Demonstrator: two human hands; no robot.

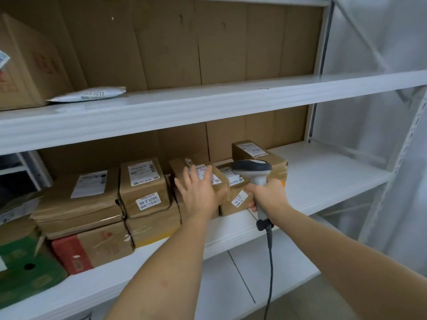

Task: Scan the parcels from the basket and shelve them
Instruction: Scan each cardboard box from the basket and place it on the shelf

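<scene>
Several brown cardboard parcels stand in a row on the middle shelf (323,179). My left hand (198,192) lies flat, fingers spread, against the front of one labelled parcel (182,167) in the middle of the row. My right hand (265,195) grips the handle of a grey and white barcode scanner (253,169), whose head points left over a smaller parcel (238,199) with a white number sticker. The scanner's black cable hangs down from the handle. No basket is in view.
Left of my hand sit a parcel marked 80 2-3205 (144,185), a wide flat parcel (78,199), and a red and brown box (92,248). The upper shelf (208,102) holds a big carton (27,65) and a white mailer (87,94). A green box (25,269) is far left.
</scene>
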